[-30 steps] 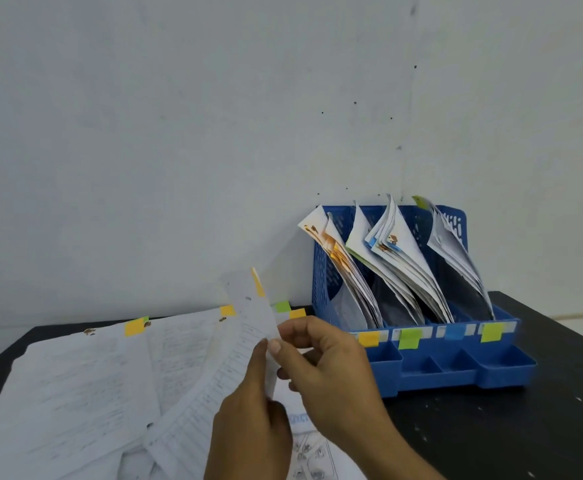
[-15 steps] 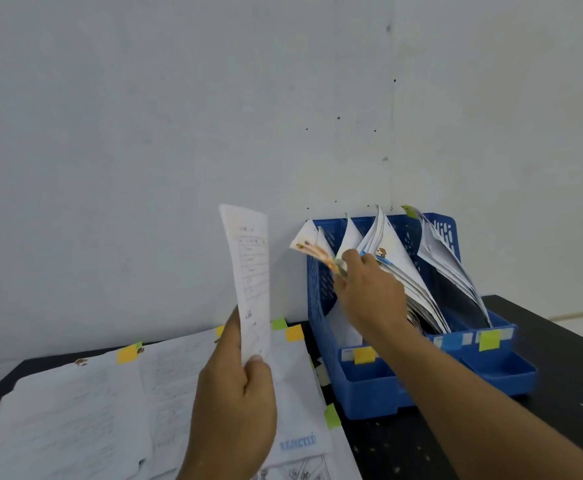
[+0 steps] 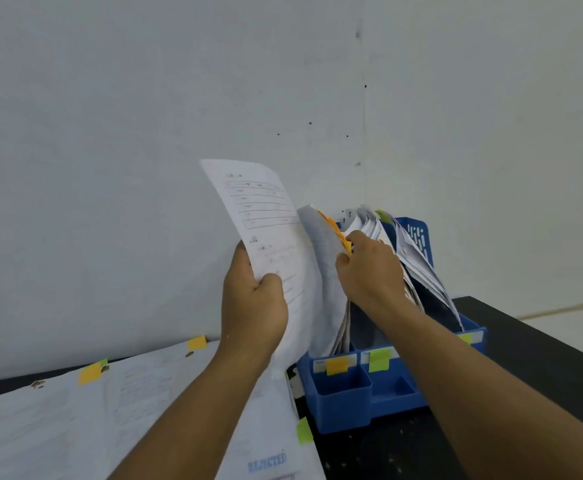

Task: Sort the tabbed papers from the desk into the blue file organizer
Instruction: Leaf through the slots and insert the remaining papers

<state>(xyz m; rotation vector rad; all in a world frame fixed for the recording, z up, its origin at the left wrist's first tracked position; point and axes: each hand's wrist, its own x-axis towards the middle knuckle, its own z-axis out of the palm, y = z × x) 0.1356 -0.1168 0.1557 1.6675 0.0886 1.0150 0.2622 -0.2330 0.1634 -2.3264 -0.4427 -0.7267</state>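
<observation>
Head camera view: one sheet of paper (image 3: 269, 244) is held up in the left hand (image 3: 253, 306), with the thumb pressed on its printed front and the fingers curled behind its left edge. The sheet is lifted off the surface (image 3: 543, 358) and is bent a little, just to the left of the blue file organizer (image 3: 418, 237). The colour of its tab cannot be seen from this side.

The right hand (image 3: 369, 271) is placed at the top of the filed papers (image 3: 324, 258) in the leftmost compartment. Its fingers are curled around the orange-tabbed edges, and the papers seem to be pulled apart so that a gap is made. On the front of this compartment an orange label (image 3: 337, 366) is fixed, and a green label (image 3: 378, 360) is fixed on the next one.

The step in hand is judged to be the filing of the held sheet. For the next move, the lower edge of the sheet must be guided into the gap while the other papers are kept apart, because thin paper is easily folded or caught.

More tabbed papers (image 3: 92, 410) are spread on the surface at the left, so much of the sorting is judged to be not yet done.
</observation>
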